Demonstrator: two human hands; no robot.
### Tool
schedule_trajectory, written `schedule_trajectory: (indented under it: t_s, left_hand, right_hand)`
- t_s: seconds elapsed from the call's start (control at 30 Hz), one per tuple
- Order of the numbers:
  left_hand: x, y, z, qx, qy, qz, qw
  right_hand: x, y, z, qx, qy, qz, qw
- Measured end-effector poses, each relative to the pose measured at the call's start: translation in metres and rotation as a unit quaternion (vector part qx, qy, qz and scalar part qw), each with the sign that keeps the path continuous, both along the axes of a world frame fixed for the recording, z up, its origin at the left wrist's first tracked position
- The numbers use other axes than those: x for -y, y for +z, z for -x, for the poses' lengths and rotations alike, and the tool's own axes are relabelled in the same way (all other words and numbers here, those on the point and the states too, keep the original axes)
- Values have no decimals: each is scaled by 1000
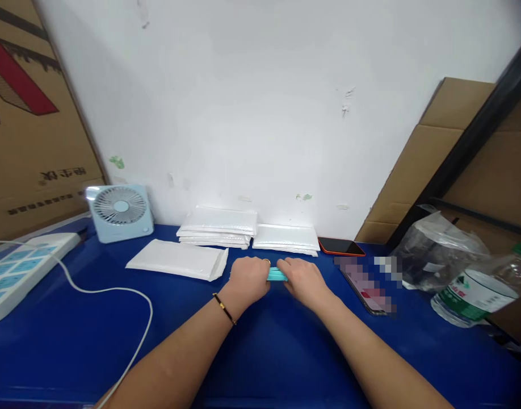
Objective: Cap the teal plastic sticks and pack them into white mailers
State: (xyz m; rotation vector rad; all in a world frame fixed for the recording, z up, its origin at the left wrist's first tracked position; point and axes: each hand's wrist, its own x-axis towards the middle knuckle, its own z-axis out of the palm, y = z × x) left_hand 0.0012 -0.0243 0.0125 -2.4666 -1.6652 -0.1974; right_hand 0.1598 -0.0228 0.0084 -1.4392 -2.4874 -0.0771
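Close together over the middle of the blue table, both my hands grip a small turquoise object (277,275). My left hand (250,279) is closed round its left end and my right hand (302,280) round its right end. Only a short ribbed-looking strip shows between the fists, so its kind cannot be made out. To the left of my left hand lies a single white padded mailer (175,259). Behind the hands, against the wall, sit a stack of white padded mailers (218,221) and a lower stack of mailers (285,236).
A light blue fan (122,211) and a white power strip (24,270) stand at left, with a white cable (111,288) crossing the blue table (281,363). Rightward are an orange-edged phone (341,246), a partly blurred phone (366,289), a plastic bag (435,250) and a large bottle (469,295).
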Motion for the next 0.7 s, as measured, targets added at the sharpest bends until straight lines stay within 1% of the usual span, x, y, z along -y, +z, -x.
schedule_trajectory:
  t_s: [0.03,0.07,0.1,0.13,0.17,0.2,0.23,0.27,0.3,0.33,0.37,0.4,0.43,0.47,0.5,0.53,0.57,0.6,0.63,0.7]
  left_hand:
    - [-1,0,3,-2,-4,1,1000]
    - [-2,1,5,-6,-22,-10,1000]
    - [-2,2,6,-11,-50,-27,998]
    - [-1,3,7,-17,-84,-48,995]
    - [0,5,7,-26,-120,-70,990]
    - [3,6,6,-37,-156,-90,983]
    - [5,8,5,-46,-190,-107,975]
    - [8,9,5,-53,-219,-119,967]
    - [10,11,5,-55,-243,-127,960]
    - [12,12,5,-50,-258,-132,956]
    - [14,14,7,-35,-262,-138,954]
    - [14,16,8,-5,-248,-150,957]
    - [15,18,11,41,-215,-169,961]
    - [15,21,13,102,-166,-193,962]
    - [14,24,15,174,-113,-215,954]
    - [15,28,17,249,-68,-227,939]
    - [15,32,17,320,-45,-225,919]
    - [16,36,17,379,-50,-209,900]
    - [18,39,15,426,-80,-186,882]
    - [21,43,8,477,-172,-133,852]
  right_hand:
    - [0,0,0,-9,-9,10,1000]
    - [0,-1,1,-38,-12,53,998]
    - [0,-3,0,-84,-6,128,988]
    - [0,-5,0,-143,9,227,963]
    - [0,-8,-1,-204,32,335,919]
    - [0,-11,-2,-259,59,437,859]
    - [1,-13,-2,-301,86,520,795]
    - [3,-15,-1,-327,107,580,738]
    - [5,-16,1,-343,124,616,698]
    - [7,-17,3,-358,136,628,677]
    - [9,-17,7,-378,143,617,675]
    - [10,-17,11,-408,145,585,685]
    - [11,-18,16,-446,141,537,702]
    - [11,-18,21,-486,134,481,718]
    - [10,-20,25,-519,125,426,730]
    - [8,-22,29,-542,120,384,738]
    - [6,-24,32,-554,118,356,743]
    - [4,-27,35,-559,118,339,748]
    - [3,-30,36,-556,121,329,753]
    - [1,-35,38,-541,127,319,768]
